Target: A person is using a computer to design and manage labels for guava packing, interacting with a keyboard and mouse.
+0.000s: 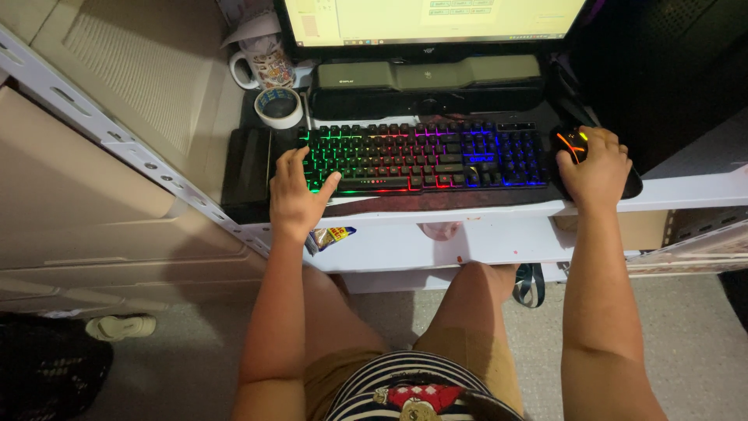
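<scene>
A black keyboard (421, 156) with rainbow backlit keys lies on a white desk (499, 210). My left hand (298, 195) rests flat at the keyboard's left end, fingers spread over the green-lit keys and thumb near the space bar. My right hand (598, 168) cups a black mouse (570, 142) with an orange glow, just right of the keyboard. A lit monitor (432, 19) stands behind, above a dark speaker bar (427, 78).
A patterned mug (265, 62) and a roll of tape (278, 107) sit at the desk's back left. A perforated white metal rail (132, 152) runs diagonally at left. A snack wrapper (331, 236) hangs under the desk edge. My knees are below; a sandal (121, 326) lies on the floor.
</scene>
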